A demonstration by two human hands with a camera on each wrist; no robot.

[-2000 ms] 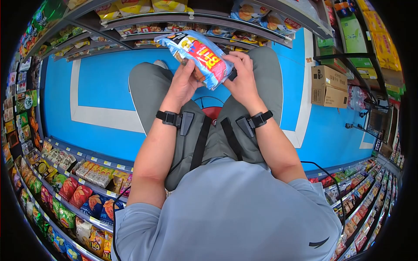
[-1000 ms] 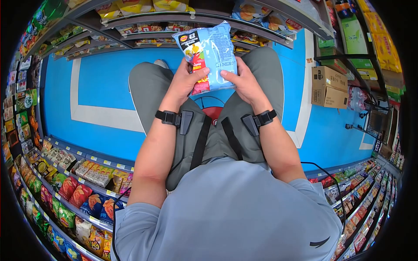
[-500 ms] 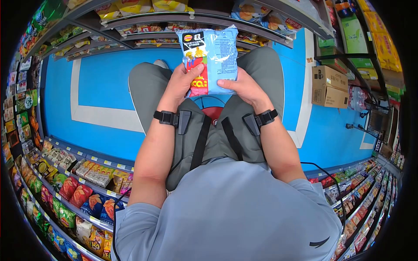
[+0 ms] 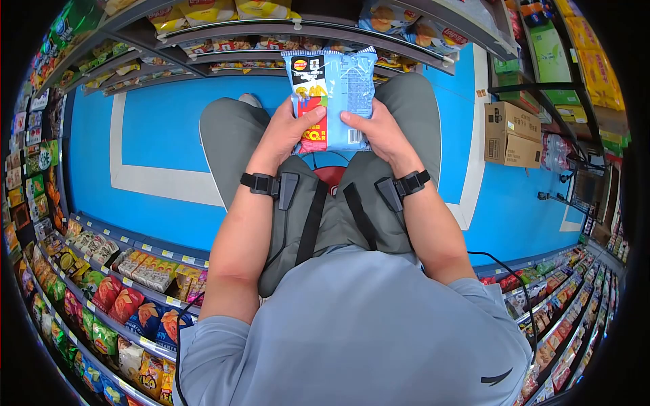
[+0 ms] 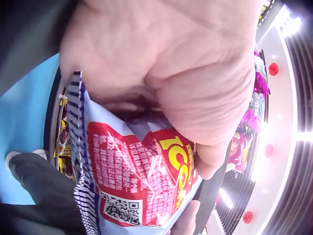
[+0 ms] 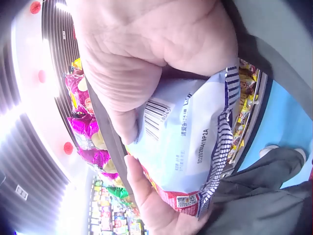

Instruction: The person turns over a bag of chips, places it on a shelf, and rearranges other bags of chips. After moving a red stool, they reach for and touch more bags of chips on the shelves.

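Note:
A light blue snack bag with a red, yellow and black panel is held upright above the lap in the head view, its printed back facing up. The left hand grips its left lower side, thumb on the red panel. At the right lower side the right hand grips it, thumb on the blue part. The left wrist view shows the bag's red panel and a QR code under the left hand. A barcode on the bag lies beside the right thumb in the right wrist view. Fingers behind the bag are mostly hidden.
Shelves of snack bags stand in front. More stocked shelves curve behind at the left and right. Cardboard boxes and wrapped bottles sit on the blue floor at the right.
The bag was tilted with its other face showing; it has been turned to its printed back and straightened. Over the last half second it moved slightly down and right, and the left thumb now lies lower on it.

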